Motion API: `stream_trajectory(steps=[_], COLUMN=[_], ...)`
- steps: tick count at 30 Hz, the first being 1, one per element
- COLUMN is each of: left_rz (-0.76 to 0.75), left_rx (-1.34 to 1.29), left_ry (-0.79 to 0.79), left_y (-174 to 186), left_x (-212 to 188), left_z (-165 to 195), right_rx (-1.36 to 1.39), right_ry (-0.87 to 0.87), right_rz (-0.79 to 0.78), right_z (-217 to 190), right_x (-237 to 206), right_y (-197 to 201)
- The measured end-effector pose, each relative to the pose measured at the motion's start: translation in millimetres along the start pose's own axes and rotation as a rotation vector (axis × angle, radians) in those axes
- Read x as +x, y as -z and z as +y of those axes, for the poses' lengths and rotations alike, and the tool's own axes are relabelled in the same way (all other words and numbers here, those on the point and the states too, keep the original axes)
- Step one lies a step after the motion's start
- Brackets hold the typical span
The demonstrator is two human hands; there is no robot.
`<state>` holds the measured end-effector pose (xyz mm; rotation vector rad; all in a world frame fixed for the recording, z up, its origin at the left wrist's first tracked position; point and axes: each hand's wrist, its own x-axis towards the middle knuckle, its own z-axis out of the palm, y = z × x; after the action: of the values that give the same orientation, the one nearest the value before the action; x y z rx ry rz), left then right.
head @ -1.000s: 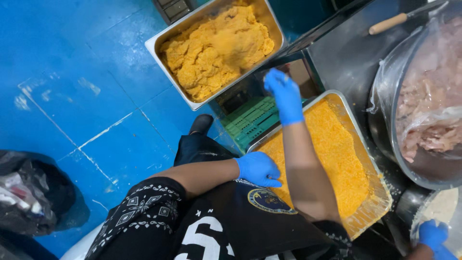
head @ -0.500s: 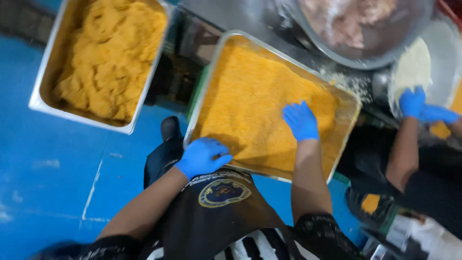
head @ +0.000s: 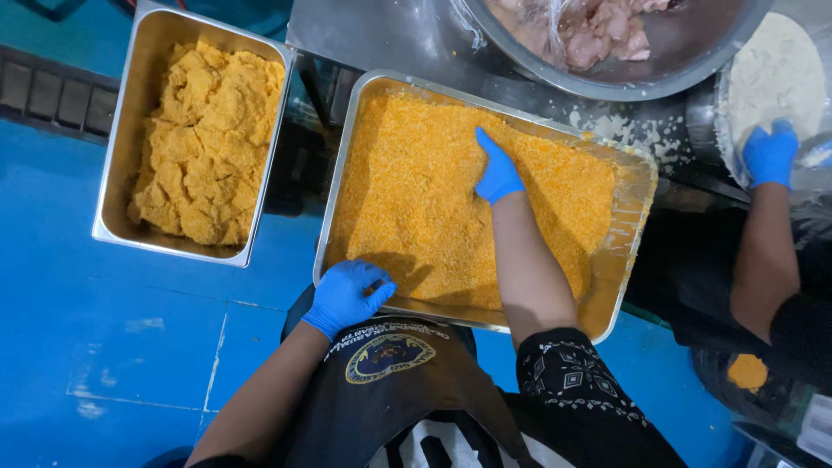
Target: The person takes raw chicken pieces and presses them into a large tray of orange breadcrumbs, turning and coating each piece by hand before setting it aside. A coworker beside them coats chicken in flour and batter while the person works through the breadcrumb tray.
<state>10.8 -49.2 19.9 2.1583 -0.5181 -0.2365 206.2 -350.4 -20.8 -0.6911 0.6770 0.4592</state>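
From the head view, a round emblem patch (head: 387, 357) in dark blue and yellow sits on the black apron at the near centre, just below the tray's near rim; its lettering is too small to make out. The steel tray (head: 629, 251) of orange breadcrumbs (head: 416, 199) lies at the centre, on the edge of a steel counter (head: 399, 39), its long axis running left to right and tilted slightly, the right end nearer. The crumbs look fine and grainy, spread as a thick, uneven bed with the shiny bottom showing along the right side. The left hand (head: 347, 295), in a blue glove, curls its fingers over the tray's near rim at the left corner, gripping it. The right hand (head: 497, 173), also gloved blue, rests in the crumbs near the tray's far middle, fingers loosely spread and pointing far, holding nothing. To the left, apart from the tray, a second steel pan (head: 117, 173) holds a heap of breaded pieces (head: 208, 139) over the blue floor (head: 87, 329). At far right another person's gloved hand (head: 770, 154) touches a pale mass in a round container (head: 780, 69), beside a big bowl of raw meat (head: 598, 35).
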Motion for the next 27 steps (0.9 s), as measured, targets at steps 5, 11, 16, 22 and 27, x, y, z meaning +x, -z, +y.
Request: stream_trajectory(steps=[5, 11, 16, 22, 27], left_rz=[-0.026, -0.057, -0.077, -0.069, -0.063], left_rx=[0.040, 0.067, 0.066, 0.046, -0.001], left_ry=[0.039, 0.029, 0.036, 0.014, -0.019], left_y=[-5.5, -4.5, -2.8, -1.9, 1.2], left_x=[1.8, 2.6, 3.1, 2.0, -0.5], left_z=[-1.0, 3.9, 5.8, 4.9, 4.5], right_rx=[-0.079, -0.265, -0.777, -0.568, -0.452], right_ry=[-0.020, -0.052, 0.285, 0.234, 0.217], right_rz=[-0.118, 0.196, 0.141, 0.159, 0.350], right_z=[9.7, 13.3, 14.1, 24.9, 18.5], right_x=[12.0, -4.0, 7.9, 2.9, -40.0], right_y=[21.8, 24.0, 4.9, 26.7, 78.1])
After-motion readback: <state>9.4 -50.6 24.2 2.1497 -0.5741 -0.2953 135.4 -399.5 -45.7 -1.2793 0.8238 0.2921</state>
